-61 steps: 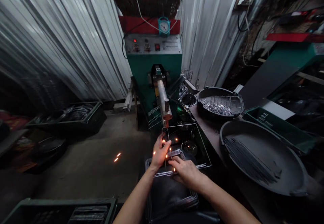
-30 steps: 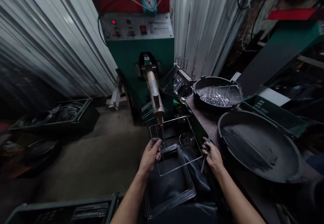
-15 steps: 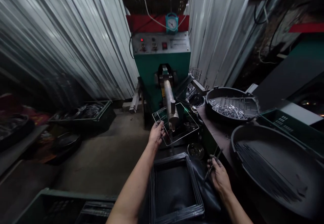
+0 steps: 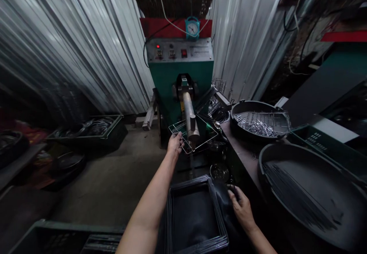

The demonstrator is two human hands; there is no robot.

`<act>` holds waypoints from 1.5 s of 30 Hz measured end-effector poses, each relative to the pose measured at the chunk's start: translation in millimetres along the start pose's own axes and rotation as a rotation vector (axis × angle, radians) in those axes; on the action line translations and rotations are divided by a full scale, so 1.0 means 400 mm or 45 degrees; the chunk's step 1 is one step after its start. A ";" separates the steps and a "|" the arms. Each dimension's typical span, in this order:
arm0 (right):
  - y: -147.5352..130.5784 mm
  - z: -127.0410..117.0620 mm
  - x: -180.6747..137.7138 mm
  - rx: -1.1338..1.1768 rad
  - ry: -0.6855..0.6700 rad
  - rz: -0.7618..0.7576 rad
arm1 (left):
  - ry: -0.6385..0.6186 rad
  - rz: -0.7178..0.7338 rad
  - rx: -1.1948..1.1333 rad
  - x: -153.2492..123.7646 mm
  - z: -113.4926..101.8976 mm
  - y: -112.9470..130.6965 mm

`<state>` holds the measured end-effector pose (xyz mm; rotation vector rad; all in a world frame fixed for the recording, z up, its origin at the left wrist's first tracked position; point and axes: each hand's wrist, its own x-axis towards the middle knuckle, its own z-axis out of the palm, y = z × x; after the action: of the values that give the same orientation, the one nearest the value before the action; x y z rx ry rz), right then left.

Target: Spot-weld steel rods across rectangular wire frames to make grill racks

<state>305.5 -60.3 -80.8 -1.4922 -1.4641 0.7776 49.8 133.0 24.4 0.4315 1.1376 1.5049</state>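
My left hand point(image 4: 175, 144) is closed on the left corner of a thin rectangular wire frame point(image 4: 210, 142), which has several wires across its left part. The frame lies tilted around the rounded metal arm point(image 4: 189, 110) of a green machine, close to the arm's lower tip. Lower right, my right hand point(image 4: 242, 206) is pinched around thin dark wires point(image 4: 233, 188), hard to see against the dark background. Between my forearms sits a stack of rectangular wire frames point(image 4: 169, 215) on a dark surface.
The green machine point(image 4: 163, 74) has a control panel point(image 4: 197, 51) and a small blue clock point(image 4: 192, 28). On the right bench, a black pan point(image 4: 237, 131) holds short metal pieces and a larger pan point(image 4: 329, 185) holds long dark wires. Green crates point(image 4: 114, 131) stand left.
My right hand has turned and dropped slightly, and the wires in it show less. My left hand and the wire frame have shifted a little up and left in view.
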 end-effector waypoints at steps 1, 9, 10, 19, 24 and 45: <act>0.014 0.005 -0.006 -0.048 -0.030 -0.033 | 0.012 -0.005 0.008 0.005 -0.001 -0.004; -0.054 -0.044 0.022 -0.223 -0.170 -0.393 | -0.096 -0.048 0.076 0.003 -0.006 0.003; -0.091 -0.058 0.039 -0.220 -0.194 -0.474 | -0.128 -0.054 0.080 -0.009 -0.012 0.009; -0.339 -0.007 0.115 -0.609 -0.702 -0.712 | -0.436 -0.126 0.254 -0.226 -0.182 -0.019; -0.343 0.036 0.028 -0.727 -1.123 -0.621 | -0.468 -0.218 0.283 -0.339 -0.263 -0.061; -0.352 0.033 -0.009 -0.875 -1.044 -0.618 | -0.410 -0.230 0.231 -0.365 -0.247 -0.075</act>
<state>232.5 -73.4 39.7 -1.2035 -2.7998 0.6262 30.9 -43.2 -0.4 0.6520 1.0295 1.1327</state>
